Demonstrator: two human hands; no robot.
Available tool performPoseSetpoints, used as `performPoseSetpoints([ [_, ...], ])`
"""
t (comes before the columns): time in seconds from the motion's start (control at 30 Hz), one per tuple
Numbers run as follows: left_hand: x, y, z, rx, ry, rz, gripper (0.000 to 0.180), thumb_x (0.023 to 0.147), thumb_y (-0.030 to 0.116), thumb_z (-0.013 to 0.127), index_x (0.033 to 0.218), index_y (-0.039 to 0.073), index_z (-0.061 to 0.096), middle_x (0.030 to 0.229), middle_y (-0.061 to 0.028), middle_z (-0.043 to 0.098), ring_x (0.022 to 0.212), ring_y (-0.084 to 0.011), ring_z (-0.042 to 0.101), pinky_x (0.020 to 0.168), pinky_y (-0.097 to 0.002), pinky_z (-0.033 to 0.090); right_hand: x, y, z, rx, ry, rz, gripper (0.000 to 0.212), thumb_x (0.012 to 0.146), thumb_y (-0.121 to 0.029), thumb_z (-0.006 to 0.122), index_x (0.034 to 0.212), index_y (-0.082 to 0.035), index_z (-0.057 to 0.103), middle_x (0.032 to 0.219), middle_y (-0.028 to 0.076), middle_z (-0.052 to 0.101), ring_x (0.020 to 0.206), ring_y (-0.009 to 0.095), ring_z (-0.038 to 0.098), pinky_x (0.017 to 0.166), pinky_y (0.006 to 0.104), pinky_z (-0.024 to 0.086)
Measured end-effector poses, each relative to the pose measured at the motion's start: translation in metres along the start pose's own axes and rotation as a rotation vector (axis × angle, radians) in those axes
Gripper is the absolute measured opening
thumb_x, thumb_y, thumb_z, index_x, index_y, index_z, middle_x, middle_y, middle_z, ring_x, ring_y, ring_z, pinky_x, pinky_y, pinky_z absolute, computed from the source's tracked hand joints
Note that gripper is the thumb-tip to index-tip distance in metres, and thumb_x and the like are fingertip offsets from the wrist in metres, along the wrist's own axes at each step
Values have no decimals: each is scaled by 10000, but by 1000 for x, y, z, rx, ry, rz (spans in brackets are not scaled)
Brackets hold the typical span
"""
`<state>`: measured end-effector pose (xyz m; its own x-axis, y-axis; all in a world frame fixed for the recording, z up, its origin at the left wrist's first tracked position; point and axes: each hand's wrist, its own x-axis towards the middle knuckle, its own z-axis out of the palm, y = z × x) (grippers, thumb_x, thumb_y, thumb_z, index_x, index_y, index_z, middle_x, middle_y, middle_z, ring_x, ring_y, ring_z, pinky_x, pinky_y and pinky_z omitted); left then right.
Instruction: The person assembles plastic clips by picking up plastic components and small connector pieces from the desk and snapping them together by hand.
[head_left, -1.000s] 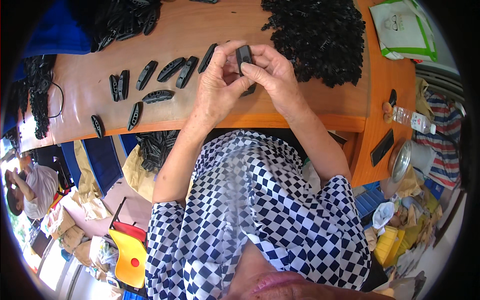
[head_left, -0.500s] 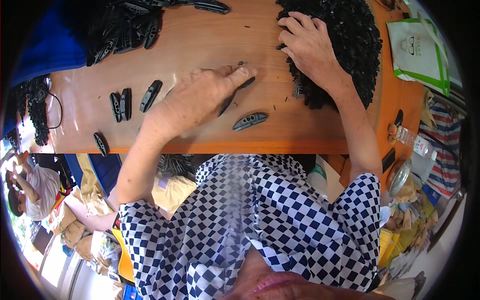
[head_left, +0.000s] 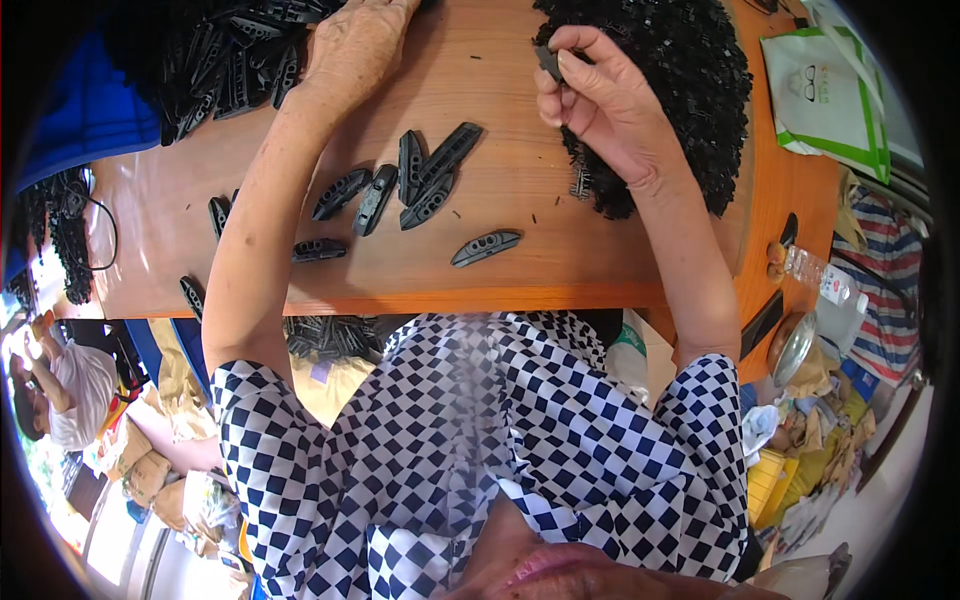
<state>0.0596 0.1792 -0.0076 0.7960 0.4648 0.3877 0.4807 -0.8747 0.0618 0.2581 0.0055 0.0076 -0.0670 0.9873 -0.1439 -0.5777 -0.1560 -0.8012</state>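
Observation:
My right hand (head_left: 598,100) pinches a small black plastic piece (head_left: 548,62) between thumb and fingers, just above the left edge of a large heap of small black parts (head_left: 690,90). My left hand (head_left: 355,45) reaches far forward and rests palm down at the edge of a pile of long black oval shells (head_left: 235,65); its fingertips are cut off by the frame's top edge. Several oval black shells (head_left: 425,180) lie in a loose row on the wooden table (head_left: 500,270) between my arms, with one shell (head_left: 486,246) lying alone near the front edge.
A white and green bag (head_left: 825,95) lies at the table's far right. A plastic bottle (head_left: 815,275) and a metal tin (head_left: 792,347) sit at the right side. A cable (head_left: 85,225) and more black parts are at the left. Another person (head_left: 60,385) sits lower left.
My left hand has moved from the table's middle up to the shell pile at top left. My right hand has lifted off the heap with a small piece pinched in it.

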Motion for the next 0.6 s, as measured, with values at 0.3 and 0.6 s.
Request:
performPoseSetpoints([
  [0.3, -29, 17, 2, -1134, -71, -490, 303, 843, 84, 597, 1131, 52, 510, 1043, -147, 591, 928, -302, 623, 770, -373, 527, -29, 10, 17, 44, 31, -55, 127, 950, -167, 586, 1062, -108, 568, 916, 75, 662, 703, 112, 604, 640, 245, 482],
  [0.6, -69, 98, -39, -2194, -33, -482, 359, 955, 74, 520, 1286, 0, 404, 1207, -224, 568, 1052, -329, 634, 833, -326, 584, -43, 28, 62, -291, 353, -362, 121, 894, -83, 643, 997, -24, 620, 917, 41, 658, 791, 101, 622, 772, 219, 490],
])
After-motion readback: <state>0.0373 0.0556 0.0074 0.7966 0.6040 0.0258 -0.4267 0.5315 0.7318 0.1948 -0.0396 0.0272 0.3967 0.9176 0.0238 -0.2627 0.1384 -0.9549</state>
